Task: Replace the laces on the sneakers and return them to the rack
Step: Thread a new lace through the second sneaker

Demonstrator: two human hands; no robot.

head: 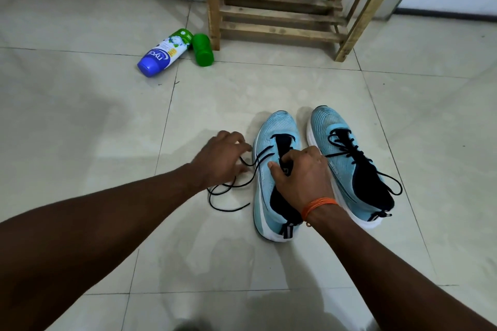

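Kneeling view: right hand [301, 177] clamped on the tongue of the nearer sneaker [271, 196] on the floor, left hand [220, 161], just beside it, pinching the black lace [231, 185], thin, limp, light, best gripped near its tip.

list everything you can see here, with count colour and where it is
sneakers: 2, light blue with white soles, side by side on the floor; left sneaker partly unlaced, right sneaker laced
lace: 1, black, trailing from the left sneaker onto the tiles
rack: 1, bare wood, against the wall
bottle: 1, white and blue with green top, lying near the rack leg
cap: 1, green, beside the bottle
thread band: 1, orange, right wrist
left hand: pulling the lace
right hand: gripping the left sneaker's tongue
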